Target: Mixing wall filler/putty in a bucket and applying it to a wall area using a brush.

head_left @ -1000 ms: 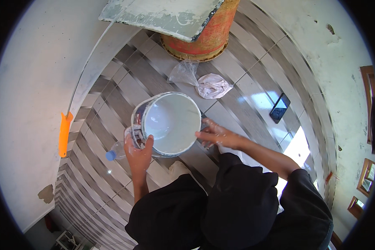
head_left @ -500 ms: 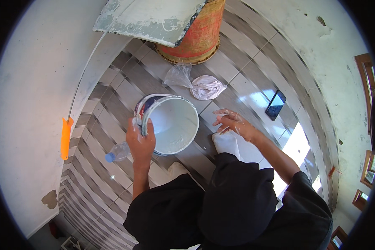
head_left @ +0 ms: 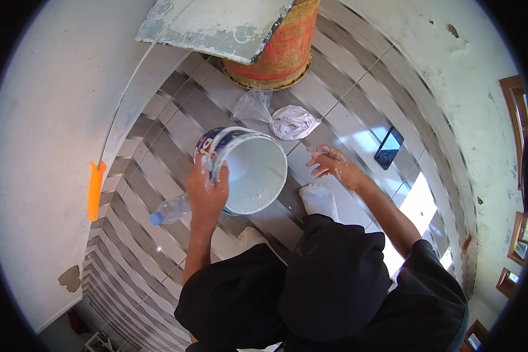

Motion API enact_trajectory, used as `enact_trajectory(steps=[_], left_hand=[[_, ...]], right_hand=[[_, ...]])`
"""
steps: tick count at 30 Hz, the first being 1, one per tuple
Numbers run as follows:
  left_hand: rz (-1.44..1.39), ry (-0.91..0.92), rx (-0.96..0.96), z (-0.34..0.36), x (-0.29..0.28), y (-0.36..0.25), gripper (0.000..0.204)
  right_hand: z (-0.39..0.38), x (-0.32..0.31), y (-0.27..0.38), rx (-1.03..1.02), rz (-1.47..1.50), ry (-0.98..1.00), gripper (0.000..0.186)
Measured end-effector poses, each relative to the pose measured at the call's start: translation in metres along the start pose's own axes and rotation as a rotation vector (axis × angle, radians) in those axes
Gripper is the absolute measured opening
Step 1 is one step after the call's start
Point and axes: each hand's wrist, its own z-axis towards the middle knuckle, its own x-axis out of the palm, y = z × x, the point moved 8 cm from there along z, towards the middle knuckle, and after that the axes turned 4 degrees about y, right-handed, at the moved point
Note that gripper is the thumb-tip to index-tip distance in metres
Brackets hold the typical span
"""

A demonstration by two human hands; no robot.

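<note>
Head view: tiled floor [head_left: 334, 88], grey/white stripes.
Drum [head_left: 287, 58]: red, worn, standing at top ctr.
Tray [head_left: 217, 32]: grey, white-smeared, overlapping drum in view.
Bucket [head_left: 259, 169]: ctr, in front of person; tilted, mouth to R; pale inside; base contact w/ floor can't be told.
Orange handle [head_left: 95, 193]: far L, on thin rod.
Plastic bag [head_left: 295, 122]: pinkish-white, beyond bucket.
L hand [head_left: 210, 190]: bucket's L edge pinched btwn thumb & fingers; fingertips partly hidden.
R hand [head_left: 337, 167]: apart from bucket, fingers loosely spread, half-curled, white-flecked.
Bottle [head_left: 174, 210]: clear, blue cap, lying near L hand.
Phone [head_left: 389, 148]: dark, flat on floor, R of bag.
</note>
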Motion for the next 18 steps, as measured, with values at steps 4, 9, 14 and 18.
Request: enact_trajectory(steps=[4,9,14,18], left_hand=[[0.018,0.015,-0.033,0.012,-0.013,0.003,0.018],[0.036,-0.050,0.032,0.001,-0.008,0.001,0.027],[0.086,0.021,0.056,0.011,0.014,-0.019,0.033],[0.093,-0.004,-0.011,0.016,0.009,-0.010,0.033]], right_hand=[[0.000,-0.024,0.067,-0.182,0.019,-0.154,0.054],[0.001,-0.076,0.182,-0.568,-0.099,-0.409,0.072],[0.005,-0.096,0.303,-0.882,0.016,-0.516,0.071],[0.035,-0.110,0.375,-0.853,0.086,-0.583,0.043]])
